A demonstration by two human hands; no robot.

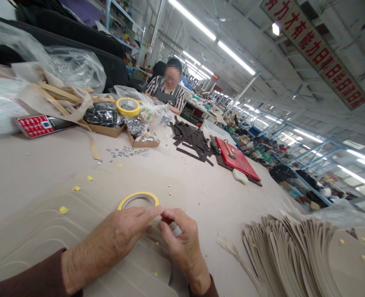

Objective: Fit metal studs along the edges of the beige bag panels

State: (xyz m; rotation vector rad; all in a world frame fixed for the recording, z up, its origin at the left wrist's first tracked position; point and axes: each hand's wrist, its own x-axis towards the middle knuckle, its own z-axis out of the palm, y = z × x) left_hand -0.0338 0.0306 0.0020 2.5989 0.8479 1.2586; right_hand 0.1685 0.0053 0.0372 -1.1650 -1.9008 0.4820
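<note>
A roll of yellow tape [139, 194] shows just beyond my left hand [125, 231], which appears closed around its near side; the fingers cover that part. My right hand [182, 239] is closed in a pinch, its fingertips meeting those of the left. What lies between the right fingertips is too small to make out. Beneath both hands spread overlapping beige fabric pieces [86, 218] with curved edges. Small yellow tape bits [64, 210] stick to several of them.
A fanned stack of beige pieces [281, 251] stands at right. Farther back are metal rings [128, 152], a cardboard box [143, 143], a second tape roll [128, 107], dark strips [190, 138], and a hammer [230, 149] on a red pad [241, 161]. A co-worker [170, 88] sits across the table.
</note>
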